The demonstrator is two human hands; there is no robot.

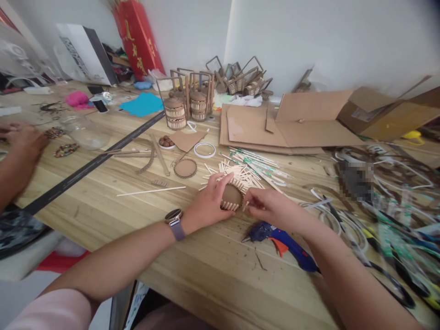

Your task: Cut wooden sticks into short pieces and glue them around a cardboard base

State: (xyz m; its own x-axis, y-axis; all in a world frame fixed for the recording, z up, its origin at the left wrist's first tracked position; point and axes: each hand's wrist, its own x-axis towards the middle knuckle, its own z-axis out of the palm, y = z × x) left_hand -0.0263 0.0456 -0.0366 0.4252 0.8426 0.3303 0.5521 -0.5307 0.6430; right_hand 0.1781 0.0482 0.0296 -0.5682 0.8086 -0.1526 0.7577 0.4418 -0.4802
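My left hand, with a watch on its wrist, curves its fingers and thumb round the rim of a small round cardboard base edged with short upright wooden sticks. At the base's right side, my right hand pinches a short wooden stick between thumb and fingers. Behind the base lies a loose pile of cut sticks. A blue hot glue gun with an orange trigger rests on the table just below my right hand. Left of my hands sits another round base with a braided-looking edge.
Small stick-walled baskets with tall handles stand at the back. Flattened cardboard lies behind the sticks. Scissors, cords and tools crowd the right side. At far left is another person's hand, near a clear jar.
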